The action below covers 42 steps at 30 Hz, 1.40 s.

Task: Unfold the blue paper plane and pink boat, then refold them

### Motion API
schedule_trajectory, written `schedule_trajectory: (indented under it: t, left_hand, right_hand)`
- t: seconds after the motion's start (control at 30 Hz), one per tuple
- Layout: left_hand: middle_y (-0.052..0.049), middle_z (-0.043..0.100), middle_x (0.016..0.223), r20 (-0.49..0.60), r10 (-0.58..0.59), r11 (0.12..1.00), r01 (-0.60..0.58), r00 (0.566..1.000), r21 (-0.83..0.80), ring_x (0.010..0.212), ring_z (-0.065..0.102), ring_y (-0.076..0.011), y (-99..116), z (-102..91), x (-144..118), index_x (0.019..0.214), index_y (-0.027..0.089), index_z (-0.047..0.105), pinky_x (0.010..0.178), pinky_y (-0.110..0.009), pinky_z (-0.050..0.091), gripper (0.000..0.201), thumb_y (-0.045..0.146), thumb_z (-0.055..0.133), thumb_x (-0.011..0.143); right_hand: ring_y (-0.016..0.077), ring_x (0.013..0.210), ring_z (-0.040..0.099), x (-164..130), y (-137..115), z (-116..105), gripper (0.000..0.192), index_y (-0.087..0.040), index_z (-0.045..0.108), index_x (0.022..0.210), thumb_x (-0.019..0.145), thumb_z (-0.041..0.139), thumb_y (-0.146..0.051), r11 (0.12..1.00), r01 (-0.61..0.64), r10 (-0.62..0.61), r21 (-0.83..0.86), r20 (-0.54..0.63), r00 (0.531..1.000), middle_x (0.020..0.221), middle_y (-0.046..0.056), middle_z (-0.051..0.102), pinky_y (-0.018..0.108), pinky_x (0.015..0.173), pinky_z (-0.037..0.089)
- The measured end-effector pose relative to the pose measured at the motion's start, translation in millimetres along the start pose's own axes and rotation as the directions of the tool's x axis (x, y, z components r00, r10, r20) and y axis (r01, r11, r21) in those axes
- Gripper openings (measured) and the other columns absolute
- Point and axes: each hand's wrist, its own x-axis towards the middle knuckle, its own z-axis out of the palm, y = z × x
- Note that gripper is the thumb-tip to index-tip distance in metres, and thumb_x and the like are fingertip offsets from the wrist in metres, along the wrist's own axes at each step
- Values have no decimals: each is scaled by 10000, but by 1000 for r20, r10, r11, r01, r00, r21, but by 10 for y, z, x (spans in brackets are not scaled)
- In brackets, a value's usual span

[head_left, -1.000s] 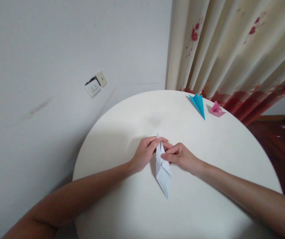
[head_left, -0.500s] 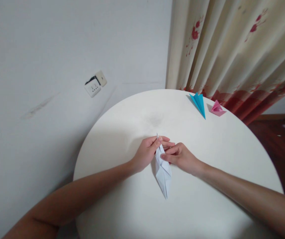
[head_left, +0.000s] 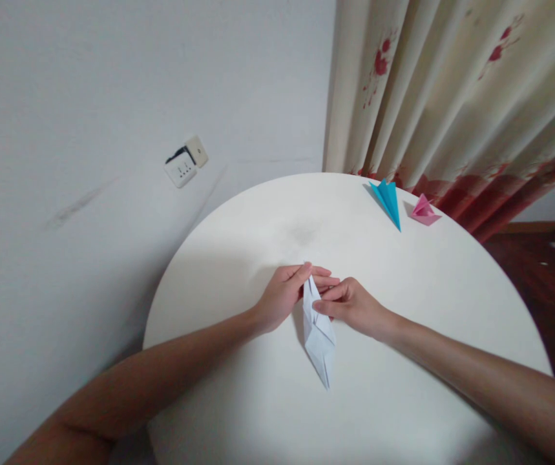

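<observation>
Both hands [head_left: 320, 300] pinch white folded paper [head_left: 318, 336] – no writing

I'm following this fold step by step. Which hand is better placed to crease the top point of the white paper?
Probably the left hand: its fingers already pinch the white folded paper's top point. The right hand grips lower, steadying the middle.

One head-worn camera looks forward and down, close over the round table [head_left: 403, 310], facing the wall corner.
</observation>
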Motion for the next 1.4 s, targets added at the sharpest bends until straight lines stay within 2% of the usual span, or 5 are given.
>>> schedule_trajectory:
  t: [0.3,0.47,0.67,0.93,1.4]
  left_hand:
    - [-129,742,1119,17,103,951,-104,995,292,1008,714,-255,47,-28,-33,1123,113,702,941,-376,529,405,454,565,950]
    - [-128,749,1096,23,65,968,-69,998,240,1044,702,-272,17,-51,-8,1016,120,741,969,-391,513,413,468,523,965]
    - [-140,755,1062,43,45,993,-50,998,105,1013,713,-271,13,-31,-1,1111,119,679,988,-426,501,415,474,528,958]
    - [-106,769,984,-33,140,946,-124,990,301,927,728,-236,21,37,-6,1023,129,673,899,-360,540,387,477,513,964]
    - [-149,755,1051,64,75,995,-79,995,61,1002,719,-273,-33,-29,1,1089,115,691,985,-436,506,421,488,554,950]
  right_hand:
    - [108,599,452,-4,3,12,364,-120,690,562,824,729,-369,1000,0,0,-7,-16,1000,593,5,561,280,582,354]
    - [122,631,466,-2,-3,14,355,-118,701,576,818,730,-377,999,13,-14,-34,-13,1000,631,18,581,288,593,354]
    - [147,695,520,9,-9,33,339,-124,695,577,825,715,-354,998,52,-53,-38,-18,998,726,49,644,295,618,371]
    - [106,574,429,11,-6,75,350,-144,662,531,847,686,-293,985,109,-120,-134,-75,990,593,10,543,271,554,345]
    - [124,609,448,-15,-31,84,440,-139,614,504,834,693,-419,988,71,-77,-137,-41,996,624,18,564,273,537,315]
